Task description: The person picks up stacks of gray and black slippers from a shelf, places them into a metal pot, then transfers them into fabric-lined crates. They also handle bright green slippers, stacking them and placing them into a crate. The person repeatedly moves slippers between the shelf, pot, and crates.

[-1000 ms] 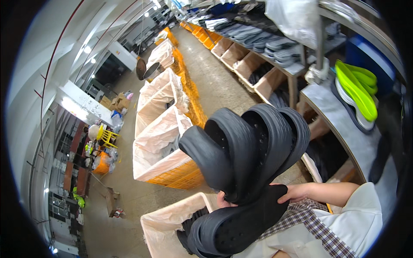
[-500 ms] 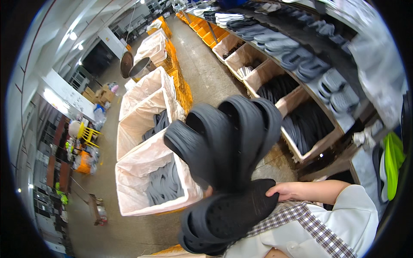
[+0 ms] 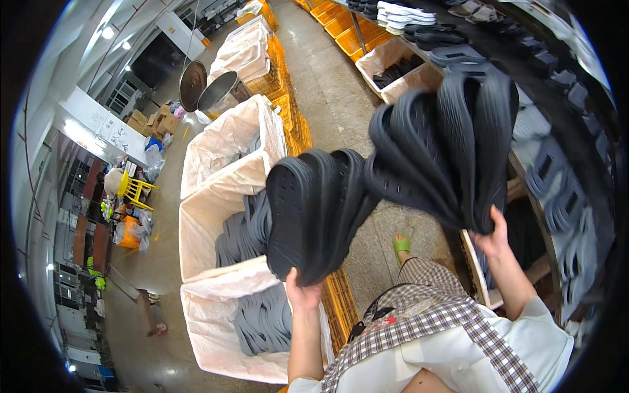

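Observation:
My left hand (image 3: 303, 293) grips the lower end of a fanned stack of several black shoe soles (image 3: 314, 209), held upright over the bins. My right hand (image 3: 493, 237) holds a second fanned stack of black shoe soles (image 3: 445, 144), raised higher and toward the shelves on the right. The two stacks stand apart, almost touching at their edges. Both forearms rise from the lower edge above my white and checked clothing.
White-lined orange crates (image 3: 216, 216) filled with grey soles (image 3: 246, 232) stand to the left and below. A shelf rack (image 3: 557, 190) stacked with dark soles runs along the right. A concrete aisle (image 3: 341, 111) leads away. More crates (image 3: 242, 52) stand farther back.
One combined stack held near my chest has been split into two. My right hand has lifted its share up to the right, my left hand holds the other over the bins.

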`<state>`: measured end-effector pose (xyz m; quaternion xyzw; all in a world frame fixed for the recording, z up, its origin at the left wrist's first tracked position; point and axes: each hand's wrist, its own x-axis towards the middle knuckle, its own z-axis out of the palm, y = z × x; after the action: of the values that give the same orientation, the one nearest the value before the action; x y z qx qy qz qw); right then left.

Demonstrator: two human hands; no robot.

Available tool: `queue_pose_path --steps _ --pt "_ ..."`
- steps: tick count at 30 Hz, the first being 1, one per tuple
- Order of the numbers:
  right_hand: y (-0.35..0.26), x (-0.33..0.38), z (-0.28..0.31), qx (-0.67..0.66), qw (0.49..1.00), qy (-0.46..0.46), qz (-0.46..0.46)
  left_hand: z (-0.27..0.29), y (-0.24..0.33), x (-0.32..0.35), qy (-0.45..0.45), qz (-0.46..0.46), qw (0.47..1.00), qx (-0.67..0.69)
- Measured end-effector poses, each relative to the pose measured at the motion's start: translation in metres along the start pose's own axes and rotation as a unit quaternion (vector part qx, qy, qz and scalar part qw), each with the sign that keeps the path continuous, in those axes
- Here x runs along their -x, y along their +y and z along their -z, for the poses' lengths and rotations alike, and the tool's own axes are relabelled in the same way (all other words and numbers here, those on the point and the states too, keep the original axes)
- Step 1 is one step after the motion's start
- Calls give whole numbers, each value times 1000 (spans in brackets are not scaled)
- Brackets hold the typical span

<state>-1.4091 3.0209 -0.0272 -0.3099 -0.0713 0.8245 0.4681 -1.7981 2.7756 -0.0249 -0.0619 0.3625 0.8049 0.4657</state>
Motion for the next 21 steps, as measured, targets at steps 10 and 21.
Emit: queue_pose_path --steps 10,21 --pt "-6 -331 -229 -67 995 -68 -16 -115 32 -146 45 135 987 -81" --pt "89 -454 -456 299 874 -54 -379 -196 79 -403 -16 375 917 -134"
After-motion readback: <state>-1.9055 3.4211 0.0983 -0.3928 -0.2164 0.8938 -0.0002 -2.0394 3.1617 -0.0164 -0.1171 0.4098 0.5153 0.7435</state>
